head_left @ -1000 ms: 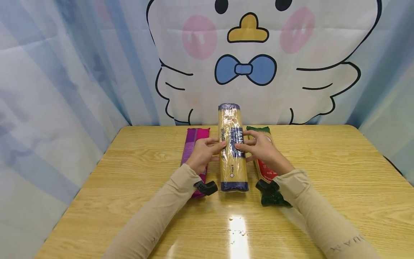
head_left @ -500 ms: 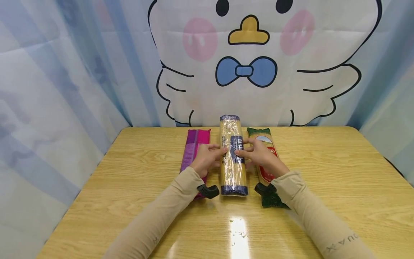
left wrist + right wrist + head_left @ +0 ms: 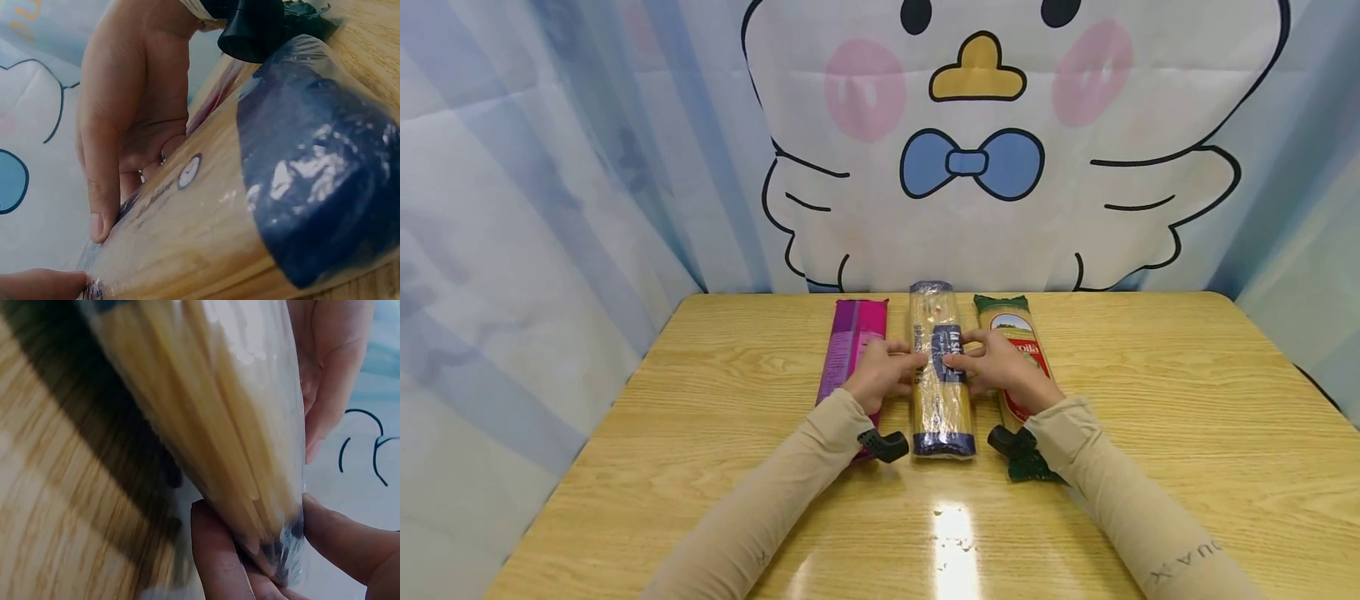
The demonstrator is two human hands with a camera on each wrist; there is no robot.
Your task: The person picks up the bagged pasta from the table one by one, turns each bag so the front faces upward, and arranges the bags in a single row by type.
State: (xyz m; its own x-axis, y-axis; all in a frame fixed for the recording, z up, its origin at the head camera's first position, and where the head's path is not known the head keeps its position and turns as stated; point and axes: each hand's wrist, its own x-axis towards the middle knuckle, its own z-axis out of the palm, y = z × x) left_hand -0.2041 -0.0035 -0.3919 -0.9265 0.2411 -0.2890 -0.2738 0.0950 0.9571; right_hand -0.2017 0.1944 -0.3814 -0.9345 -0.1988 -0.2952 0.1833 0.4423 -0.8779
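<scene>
A clear-wrapped pack of spaghetti (image 3: 942, 408) with dark blue end bands lies lengthwise in the middle of the table. My left hand (image 3: 880, 373) grips its left side, thumb on top of the wrap. From the other side my right hand (image 3: 1003, 367) holds it, its thumb on the blue label and its fingers down along the edge. Up close in the left wrist view, the spaghetti pack (image 3: 206, 206) shows a blue end, and a ring is on a finger of the right hand (image 3: 134, 106). Loose strands show through the wrap in the right wrist view.
To the left, partly under my left hand, lies a purple and pink packet (image 3: 842, 350). A green, red and tan pasta packet (image 3: 1011, 323) lies on the right, partly behind my right hand. A printed curtain (image 3: 880, 225) hangs behind the wooden table (image 3: 715, 400).
The far end of the spaghetti pack has come down toward the table, with both hands still gripping it and moving slightly nearer. The packets at either side have stayed in place.
</scene>
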